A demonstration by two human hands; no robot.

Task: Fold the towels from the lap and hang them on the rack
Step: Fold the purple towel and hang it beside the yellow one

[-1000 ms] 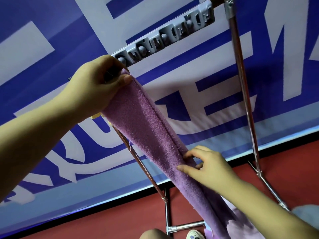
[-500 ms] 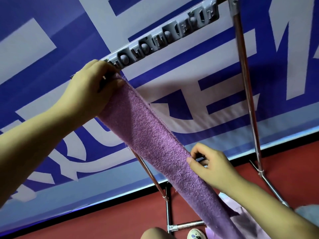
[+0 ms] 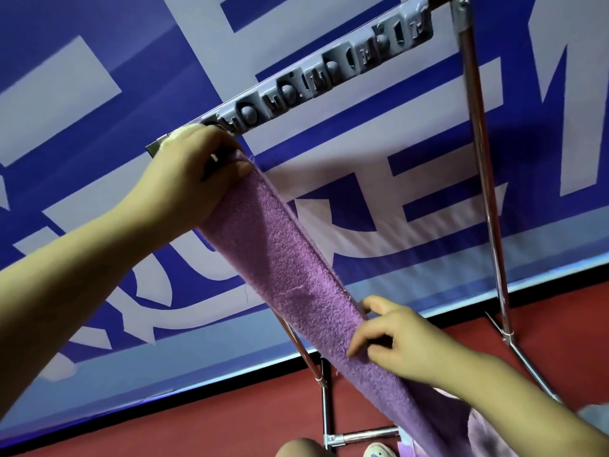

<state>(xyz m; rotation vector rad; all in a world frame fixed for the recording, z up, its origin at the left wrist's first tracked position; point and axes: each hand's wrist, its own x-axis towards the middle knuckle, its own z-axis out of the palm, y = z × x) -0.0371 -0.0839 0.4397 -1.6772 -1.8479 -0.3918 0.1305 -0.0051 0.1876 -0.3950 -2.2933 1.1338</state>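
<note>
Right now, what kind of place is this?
Probably an indoor hall or studio, not a home: a big blue-and-white banner fills the wall, the floor is plain red, and a metal rack stands in front.

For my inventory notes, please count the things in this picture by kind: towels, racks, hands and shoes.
Purple terry towel, gripped at the top by the left hand and pinched lower down by the right hand: 1
Chrome metal drying rack with a grey plastic clip bar: 1
Bare hands: 2
White shoe, partly visible: 1
Total: 5
</note>
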